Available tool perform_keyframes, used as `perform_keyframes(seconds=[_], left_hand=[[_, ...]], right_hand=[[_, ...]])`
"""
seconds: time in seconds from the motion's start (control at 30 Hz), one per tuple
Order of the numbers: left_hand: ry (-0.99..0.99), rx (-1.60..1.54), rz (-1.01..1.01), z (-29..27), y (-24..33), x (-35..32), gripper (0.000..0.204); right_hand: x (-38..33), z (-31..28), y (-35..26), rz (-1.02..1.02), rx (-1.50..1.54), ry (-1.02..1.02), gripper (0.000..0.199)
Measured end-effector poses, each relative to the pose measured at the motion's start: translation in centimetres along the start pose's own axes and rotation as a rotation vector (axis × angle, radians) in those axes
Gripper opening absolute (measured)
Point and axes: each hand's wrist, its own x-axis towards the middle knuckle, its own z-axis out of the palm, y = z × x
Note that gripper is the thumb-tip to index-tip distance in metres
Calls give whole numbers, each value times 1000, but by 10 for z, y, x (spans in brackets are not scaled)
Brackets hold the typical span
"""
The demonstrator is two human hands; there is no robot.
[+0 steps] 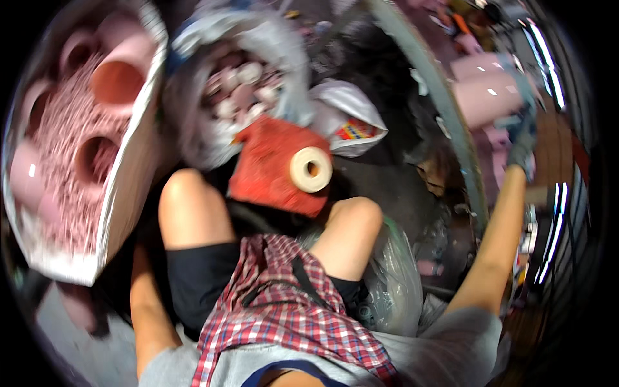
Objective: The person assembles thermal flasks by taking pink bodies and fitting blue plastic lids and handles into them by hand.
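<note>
Out at the far right, my right hand (525,129) wears a grey-blue glove, blurred. Its fingers curl round the end of a pink cylinder (487,98), which lies beside another pink piece. My left forearm (147,290) runs up beside my left knee, and the hand at its end is hidden near the big white-edged container. Between my knees stands a red, rough-surfaced block (271,164). A cream ring (311,169) with a hole in its middle rests on the block's right side.
At left, the large container (132,168) holds pink shreds and several pink tubes (119,80). Ahead sits an open plastic bag (284,45) of pink and white pieces, with a white packet (345,116) beside it. A grey-green edge (461,135) runs along the right. Clear plastic (393,284) lies by my right thigh.
</note>
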Motion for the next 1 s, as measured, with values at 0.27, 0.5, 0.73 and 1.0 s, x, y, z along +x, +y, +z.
perform_keyframes(seconds=[0.27,0.5,0.73,1.0], left_hand=[[-181,166,-129,33,23,42,36],[-242,218,-175,51,9,64,35],[-278,244,-178,58,9,82,34],[-296,256,-144,52,16,80,34]], right_hand=[[68,82,89,-88,255,-207,41],[37,155,122,-24,136,-655,36],[21,141,91,-752,-492,-589,35],[20,139,92,-855,-599,-545,32]])
